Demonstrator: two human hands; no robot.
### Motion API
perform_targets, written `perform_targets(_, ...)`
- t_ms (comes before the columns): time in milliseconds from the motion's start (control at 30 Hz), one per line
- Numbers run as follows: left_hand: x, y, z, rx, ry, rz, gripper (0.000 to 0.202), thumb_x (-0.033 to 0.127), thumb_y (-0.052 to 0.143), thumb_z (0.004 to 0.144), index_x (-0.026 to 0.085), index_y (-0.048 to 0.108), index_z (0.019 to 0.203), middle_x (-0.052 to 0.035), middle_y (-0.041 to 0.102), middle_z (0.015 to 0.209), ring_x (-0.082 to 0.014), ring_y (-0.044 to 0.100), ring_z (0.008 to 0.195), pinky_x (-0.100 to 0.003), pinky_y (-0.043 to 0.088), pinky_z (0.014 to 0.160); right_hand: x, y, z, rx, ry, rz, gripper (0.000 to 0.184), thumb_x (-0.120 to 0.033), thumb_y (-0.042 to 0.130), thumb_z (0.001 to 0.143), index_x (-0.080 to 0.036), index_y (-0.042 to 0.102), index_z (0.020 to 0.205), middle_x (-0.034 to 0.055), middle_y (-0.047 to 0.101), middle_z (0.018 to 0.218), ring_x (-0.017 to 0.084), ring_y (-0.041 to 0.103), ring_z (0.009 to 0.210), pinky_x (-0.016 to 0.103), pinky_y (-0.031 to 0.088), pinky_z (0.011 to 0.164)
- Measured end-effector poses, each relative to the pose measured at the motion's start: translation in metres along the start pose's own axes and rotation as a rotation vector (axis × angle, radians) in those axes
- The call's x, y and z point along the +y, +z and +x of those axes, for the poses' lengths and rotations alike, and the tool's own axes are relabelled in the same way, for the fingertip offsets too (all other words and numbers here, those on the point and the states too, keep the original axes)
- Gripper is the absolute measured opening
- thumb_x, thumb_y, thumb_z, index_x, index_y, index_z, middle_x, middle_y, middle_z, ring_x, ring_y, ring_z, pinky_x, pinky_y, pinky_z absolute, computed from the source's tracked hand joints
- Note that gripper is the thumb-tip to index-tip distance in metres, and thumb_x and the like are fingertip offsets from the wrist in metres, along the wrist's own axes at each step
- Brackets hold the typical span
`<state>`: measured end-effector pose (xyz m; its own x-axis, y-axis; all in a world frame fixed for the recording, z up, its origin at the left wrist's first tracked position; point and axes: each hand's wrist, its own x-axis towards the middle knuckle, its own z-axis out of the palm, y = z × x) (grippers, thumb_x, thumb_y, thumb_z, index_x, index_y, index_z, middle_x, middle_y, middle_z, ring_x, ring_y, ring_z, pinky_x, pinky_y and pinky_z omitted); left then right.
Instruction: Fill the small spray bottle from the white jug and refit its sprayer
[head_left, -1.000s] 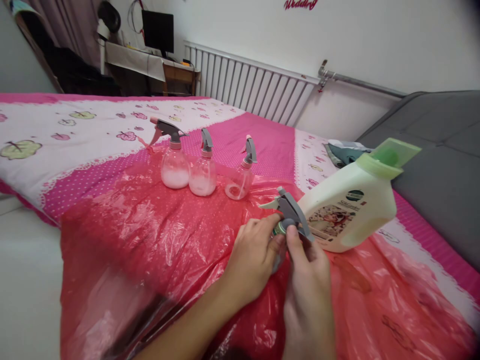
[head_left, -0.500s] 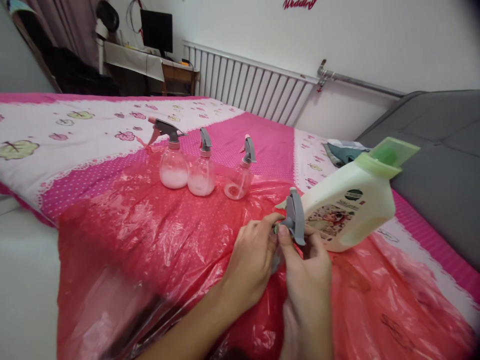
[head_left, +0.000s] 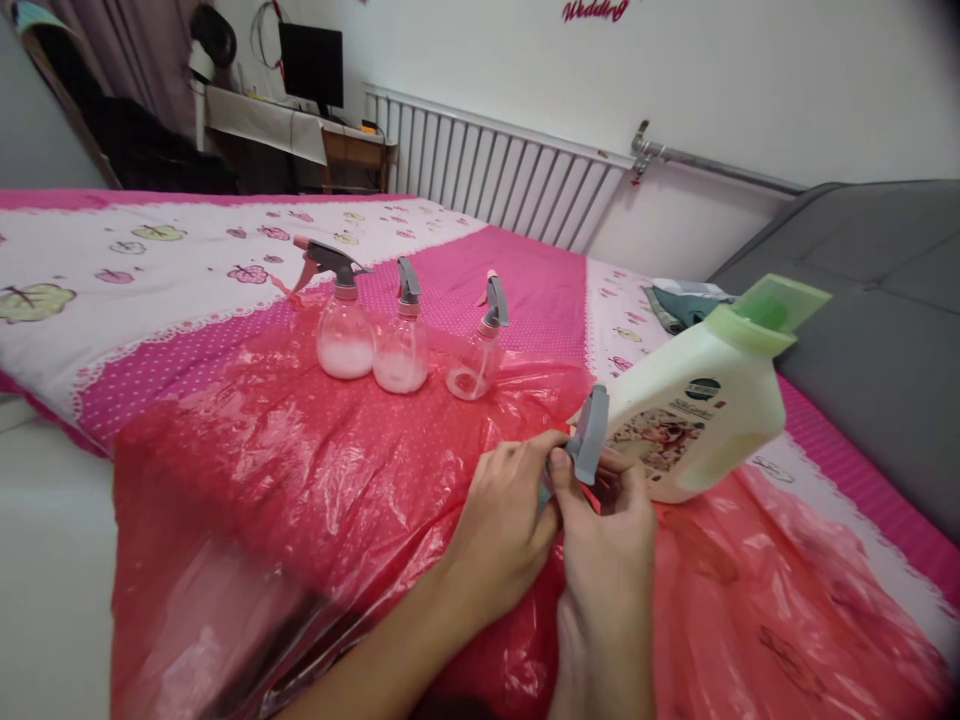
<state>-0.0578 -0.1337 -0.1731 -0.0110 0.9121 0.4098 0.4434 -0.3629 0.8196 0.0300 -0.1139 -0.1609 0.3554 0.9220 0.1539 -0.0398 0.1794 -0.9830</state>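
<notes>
Between my hands is a spray bottle whose grey trigger head (head_left: 591,440) sticks up and leans to the right. My left hand (head_left: 506,505) is closed around the neck area from the left. From the right, my right hand (head_left: 606,525) pinches just under the head, thumb towards me. The fingers hide most of this bottle's body. Right behind them a large cream jug (head_left: 701,415) with a green cap stands tilted in view. Farther off are three clear spray bottles: two with whitish foam, a left one (head_left: 346,345) and a middle one (head_left: 401,355), and a right one (head_left: 474,365) with little inside.
A red plastic sheet (head_left: 300,470) lies wrinkled under everything on a pink patterned bedspread (head_left: 525,265). A grey padded headboard (head_left: 855,290) rises on the right, with folded cloth (head_left: 690,305) near it. A radiator (head_left: 480,165) and a desk with a monitor (head_left: 311,65) are at the back.
The trigger head has turned and tilted farther right between my fingers, and its lever is now mostly out of sight. My hands stay around it; the view has shifted slightly.
</notes>
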Motion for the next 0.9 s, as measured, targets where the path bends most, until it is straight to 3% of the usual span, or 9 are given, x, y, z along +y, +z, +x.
perform_targets(233,0.0004,-0.0019,0.0025,0.004,-0.015,-0.028,0.030,0.027,0.045,0.107,0.027,0.058,0.134,-0.0050,0.070,0.128,-0.0260,0.061,0.111,-0.043,0.043,0.097,-0.0011,0.0034,-0.0005,0.041,0.035,-0.020,0.050,-0.049,0.089,0.062,-0.021,0.061,0.093,0.0041,0.071,0.092,0.020,0.068,0.089,0.036,0.056,0.080)
perform_targets(400,-0.0002,-0.0024,0.0032,0.002,-0.035,-0.040,0.033,0.027,0.046,0.106,0.030,0.055,0.138,-0.0037,0.069,0.129,-0.0268,0.059,0.112,-0.044,0.043,0.098,0.0007,0.0036,0.0005,0.008,0.052,-0.006,0.056,-0.054,0.086,0.063,-0.021,0.061,0.101,0.0082,0.071,0.106,0.024,0.068,0.099,0.039,0.057,0.085)
perform_targets(500,-0.0012,-0.0019,0.0035,-0.001,-0.028,-0.042,0.034,0.025,0.046,0.106,0.030,0.055,0.138,-0.0034,0.069,0.130,-0.0268,0.059,0.112,-0.044,0.043,0.099,0.0009,0.0041,0.0005,-0.013,0.025,0.042,0.074,-0.049,0.086,0.064,-0.022,0.056,0.125,0.0101,0.068,0.118,0.024,0.067,0.107,0.042,0.056,0.094)
perform_targets(600,-0.0018,-0.0020,0.0040,-0.013,-0.021,-0.025,0.035,0.022,0.045,0.105,0.029,0.055,0.138,-0.0031,0.070,0.129,-0.0264,0.059,0.111,-0.044,0.043,0.098,0.0015,0.0045,0.0003,-0.017,0.014,0.084,0.100,-0.043,0.086,0.064,-0.024,0.039,0.150,0.0111,0.065,0.128,0.025,0.066,0.114,0.045,0.052,0.102)
perform_targets(733,-0.0016,-0.0032,0.0044,-0.032,-0.007,-0.022,0.037,0.020,0.043,0.106,0.030,0.054,0.140,-0.0025,0.069,0.130,-0.0253,0.059,0.111,-0.043,0.042,0.098,0.0042,0.0029,0.0004,-0.052,0.024,0.040,0.089,-0.045,0.083,0.069,-0.025,0.048,0.148,0.0123,0.060,0.141,0.026,0.063,0.121,0.048,0.050,0.107)
perform_targets(900,0.0007,-0.0045,0.0031,-0.035,-0.015,-0.028,0.037,0.020,0.043,0.106,0.030,0.055,0.140,-0.0018,0.070,0.129,-0.0254,0.059,0.109,-0.043,0.042,0.096,0.0049,-0.0007,0.0008,-0.049,0.016,-0.034,0.082,-0.047,0.082,0.071,-0.026,0.052,0.144,0.0124,0.062,0.135,0.029,0.062,0.124,0.050,0.050,0.108)
